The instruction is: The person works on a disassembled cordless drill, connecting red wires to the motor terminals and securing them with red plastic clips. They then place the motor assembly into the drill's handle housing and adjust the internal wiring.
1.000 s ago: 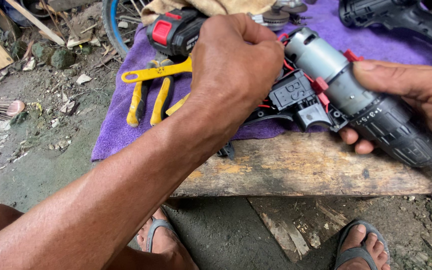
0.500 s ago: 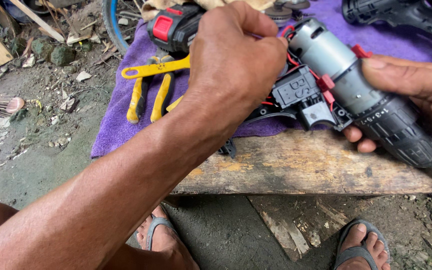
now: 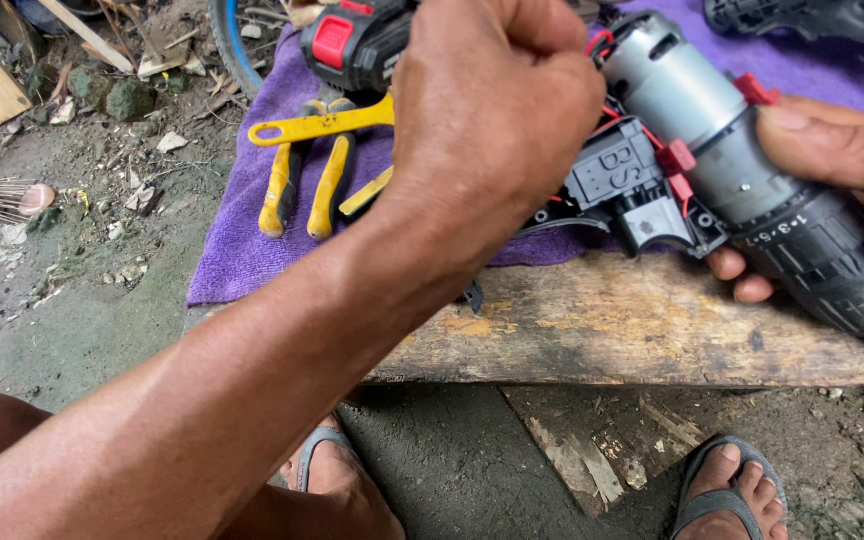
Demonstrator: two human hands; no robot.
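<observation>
Head view shows your right hand (image 3: 832, 160) gripping the drill motor assembly (image 3: 742, 170) over the purple cloth (image 3: 252, 240). Your left hand (image 3: 492, 120) is curled at its rear end; what it pinches stays hidden.

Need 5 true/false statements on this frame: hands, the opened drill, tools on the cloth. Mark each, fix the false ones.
1. The right hand holds the grey motor and black chuck assembly of the opened drill. True.
2. The left hand rests flat on the wooden plank. False: it is closed into a fist at the motor's rear end, above the purple cloth.
3. Yellow-handled pliers lie on the purple cloth. True.
4. The black battery pack with a red button lies on the ground. False: it sits on the purple cloth.
5. The person wears closed shoes. False: a sandal with bare toes shows.
</observation>
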